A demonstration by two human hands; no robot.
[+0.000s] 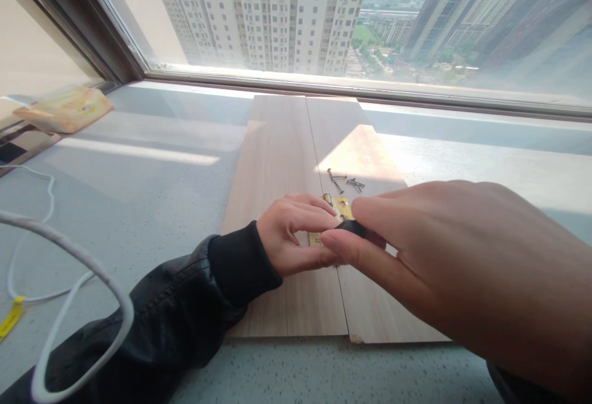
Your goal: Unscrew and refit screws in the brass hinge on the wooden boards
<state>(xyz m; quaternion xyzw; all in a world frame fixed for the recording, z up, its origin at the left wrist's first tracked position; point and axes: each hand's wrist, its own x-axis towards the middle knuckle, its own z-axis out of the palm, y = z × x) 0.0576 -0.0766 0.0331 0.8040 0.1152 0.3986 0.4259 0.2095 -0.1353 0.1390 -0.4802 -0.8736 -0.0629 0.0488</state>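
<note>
A brass-coloured hinge (pixel 343 208) lies across the seam between two pale wooden boards (pixel 277 163), partly covered by my hands. My left hand (pixel 298 231) rests over the hinge, its fingers and thumb around it; the fingertips are partly hidden. Between the thumb and fingers of my right hand (pixel 416 250) is a black screwdriver handle (pixel 352 227), pointing down at the hinge. Its tip and whatever it touches are out of sight. Just beyond the hinge, several loose screws (pixel 355 184) lie on the right board.
The boards sit on a speckled pale sill (pixel 176 200) below a large window (pixel 287 15). A white cable (pixel 92 262) loops in front of my left sleeve, with a yellow tag (pixel 12 317) nearby. A yellowish soft packet (pixel 69 110) lies at the far left.
</note>
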